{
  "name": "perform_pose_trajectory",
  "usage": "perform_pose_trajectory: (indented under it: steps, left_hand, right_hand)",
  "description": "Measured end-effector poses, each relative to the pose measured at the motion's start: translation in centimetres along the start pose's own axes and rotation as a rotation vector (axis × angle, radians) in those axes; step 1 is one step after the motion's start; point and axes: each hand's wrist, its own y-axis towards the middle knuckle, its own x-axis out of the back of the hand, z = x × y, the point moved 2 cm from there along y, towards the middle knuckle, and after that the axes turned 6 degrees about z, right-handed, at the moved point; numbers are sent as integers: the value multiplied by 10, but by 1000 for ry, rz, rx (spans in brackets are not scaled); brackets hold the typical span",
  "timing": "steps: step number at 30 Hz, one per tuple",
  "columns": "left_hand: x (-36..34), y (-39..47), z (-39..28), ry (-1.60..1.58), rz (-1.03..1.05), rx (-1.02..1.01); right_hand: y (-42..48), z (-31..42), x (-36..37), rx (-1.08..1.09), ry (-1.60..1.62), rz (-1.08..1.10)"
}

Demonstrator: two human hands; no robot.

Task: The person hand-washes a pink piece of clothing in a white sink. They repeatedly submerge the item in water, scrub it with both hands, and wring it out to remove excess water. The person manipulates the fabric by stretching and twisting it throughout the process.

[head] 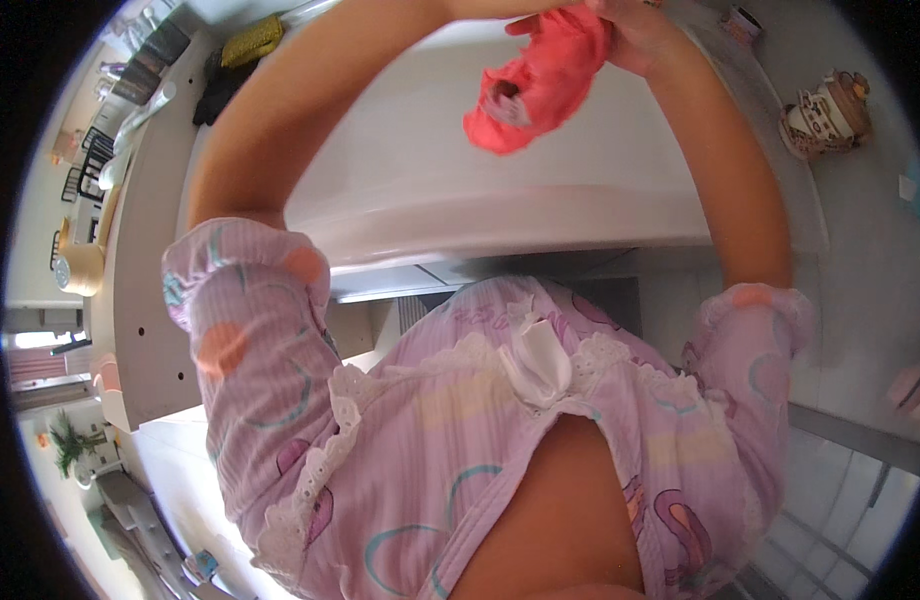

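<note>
A wet-looking, bunched red cloth (546, 82) hangs above a wide white basin (400, 150). Its lower end is folded around a pale patch with a dark hollow. My right hand (636, 37) grips the upper right side of the cloth near the top edge of the view. My left hand (531, 7) reaches in from the left to the cloth's upper end. Most of that hand is cut off by the picture's edge or hidden by the cloth, so its grip does not show.
Right of the basin, a grey counter (812, 202) holds a decorated ceramic jar (824, 116) and a small cup (741, 24). At left, black cloth (223, 90) and a yellow sponge-like item (252, 40) lie beside a white panel (156, 300). A cream container (81, 268) stands beyond.
</note>
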Motion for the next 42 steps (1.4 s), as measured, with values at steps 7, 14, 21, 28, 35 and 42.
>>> perform_pose_trajectory:
  steps: [7, 14, 21, 28, 35, 42]
  left_hand:
    - [-6, 29, 16, 141, -162, -107]
    - [-57, 20, 7, -977, 347, 415]
    - [-94, -7, -11, -1252, 710, 780]
    - [-81, -34, -38, -2061, 800, 1222]
    - [-63, -56, -82, -2701, 442, 1444]
    - [-55, -61, -95, -3078, 277, 1266]
  right_hand:
    - [-13, 3, 39, -209, -216, -224]
    - [-17, 26, 30, -490, -1599, -631]
    - [-1, 31, 20, -443, -2079, -400]
    - [12, 20, 12, -263, -2473, 138]
    - [25, 1, 7, -34, -2462, 471]
    - [36, 3, -14, -129, -2470, 694]
